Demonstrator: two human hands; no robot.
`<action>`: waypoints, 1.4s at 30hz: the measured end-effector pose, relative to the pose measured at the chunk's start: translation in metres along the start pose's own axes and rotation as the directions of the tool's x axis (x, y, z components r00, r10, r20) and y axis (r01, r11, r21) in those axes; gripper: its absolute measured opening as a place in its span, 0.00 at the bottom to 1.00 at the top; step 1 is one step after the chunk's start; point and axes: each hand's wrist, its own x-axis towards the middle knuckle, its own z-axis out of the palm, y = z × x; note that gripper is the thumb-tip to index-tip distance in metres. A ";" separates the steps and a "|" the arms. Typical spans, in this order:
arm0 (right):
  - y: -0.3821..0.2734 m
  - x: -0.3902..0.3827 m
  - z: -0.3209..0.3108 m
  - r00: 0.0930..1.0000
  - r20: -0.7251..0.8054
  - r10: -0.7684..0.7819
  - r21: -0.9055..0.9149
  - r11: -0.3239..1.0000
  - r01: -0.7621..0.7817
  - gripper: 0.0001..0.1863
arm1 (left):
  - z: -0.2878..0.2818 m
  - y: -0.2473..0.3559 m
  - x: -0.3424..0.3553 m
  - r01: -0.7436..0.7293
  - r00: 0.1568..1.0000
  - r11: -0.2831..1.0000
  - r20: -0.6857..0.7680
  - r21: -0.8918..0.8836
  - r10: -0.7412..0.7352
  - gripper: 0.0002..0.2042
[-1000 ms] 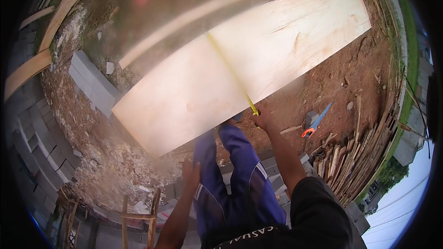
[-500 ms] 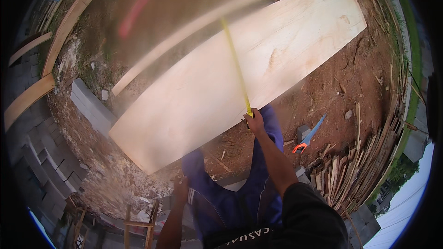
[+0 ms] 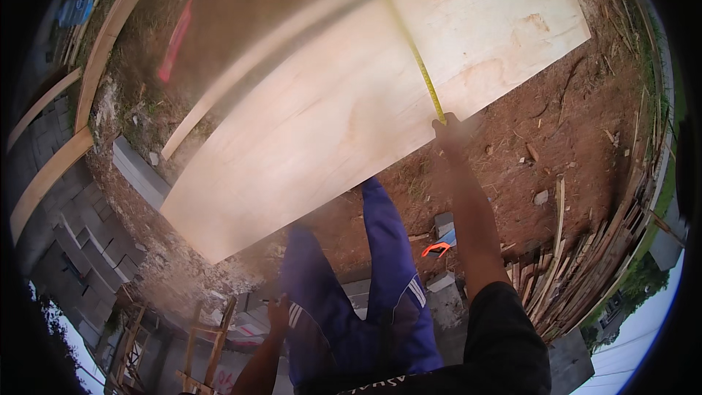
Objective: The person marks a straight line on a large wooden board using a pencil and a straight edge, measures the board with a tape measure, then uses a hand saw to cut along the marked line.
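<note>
A large pale plywood sheet lies slantwise before me. At its near edge my right hand is closed round a tape measure, its case hidden by the fingers. The yellow tape blade runs out across the sheet to the far edge, near a long wooden plank. Down beside my left thigh, my left hand is curled around something thin and dark, too small to name. A handsaw with an orange handle and blue blade lies on the ground, partly hidden behind my right forearm.
Grey concrete blocks lie at the sheet's left end and in stacks farther left. A pile of wood strips stands at right. Curved-looking timbers cross the upper left. A pink-red strip lies on the soil.
My right hand has moved right and away along the sheet's near edge, carrying the tape with it. The blade now crosses the sheet farther right. My left hand is slightly lower in view.
</note>
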 end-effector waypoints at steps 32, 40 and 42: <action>0.066 0.098 -0.050 0.976 0.067 0.208 -0.376 0.911 -0.169 0.26 | 0.033 0.075 -0.047 -0.029 0.998 0.981 0.068 0.190 0.017 0.36; 0.053 0.101 -0.048 0.955 0.038 0.296 -0.403 0.879 -0.256 0.25 | 0.043 0.117 -0.045 0.008 0.990 0.999 0.138 -0.051 -0.001 0.33; 0.049 0.100 -0.049 0.955 0.046 0.294 -0.429 0.869 -0.247 0.25 | 0.043 0.136 -0.045 0.012 0.984 0.993 0.178 -0.118 0.009 0.32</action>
